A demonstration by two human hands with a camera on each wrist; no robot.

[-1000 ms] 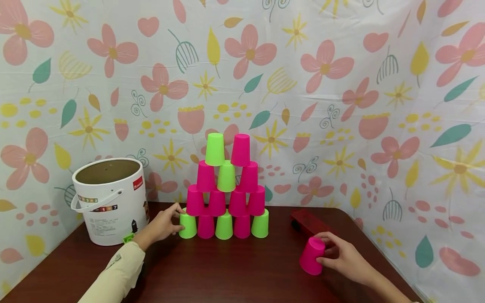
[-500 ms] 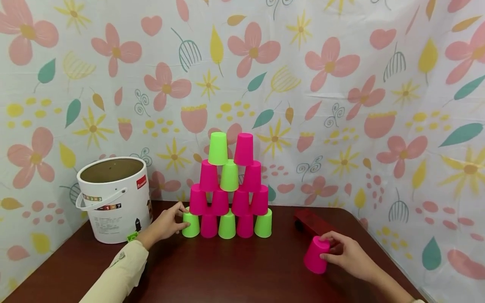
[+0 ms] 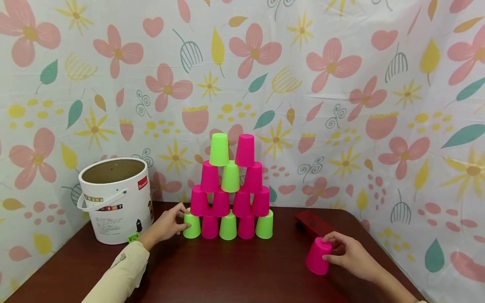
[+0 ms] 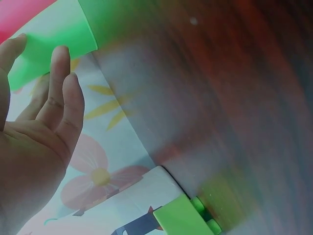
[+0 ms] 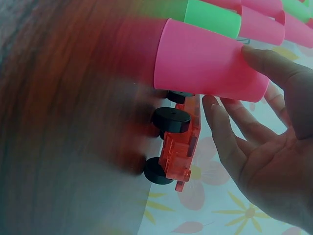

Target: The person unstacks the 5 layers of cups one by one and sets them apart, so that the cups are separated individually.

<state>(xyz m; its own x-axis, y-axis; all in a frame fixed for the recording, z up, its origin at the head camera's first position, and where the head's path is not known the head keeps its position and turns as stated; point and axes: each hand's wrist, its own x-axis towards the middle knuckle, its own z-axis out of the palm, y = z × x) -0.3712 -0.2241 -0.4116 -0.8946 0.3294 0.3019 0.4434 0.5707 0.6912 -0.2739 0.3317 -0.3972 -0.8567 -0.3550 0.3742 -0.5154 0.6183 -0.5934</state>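
Observation:
Upside-down green and pink cups form a stepped pyramid [image 3: 230,176], with one green cup and one pink cup side by side on its top row. At the left end of its bottom row, my left hand [image 3: 168,225] holds a green cup [image 3: 192,226] between thumb and fingers. Over on the right, a separate pink cup [image 3: 316,257] stands upside down on the table, and my right hand [image 3: 350,256] grips it near its narrow end. The right wrist view has thumb and fingers on opposite sides of that pink cup [image 5: 205,61].
A white bucket [image 3: 117,210] with a handle stands at the left, a small green block [image 4: 183,215] beside it. Behind the right-hand cup lies a red toy vehicle [image 3: 312,223] with black wheels. A flower-patterned sheet [image 3: 280,97] hangs behind the brown table [image 3: 227,273].
The whole head view has shifted slightly, so everything sits a little further right. Both hands stay on the same cups, and the pyramid looks the same.

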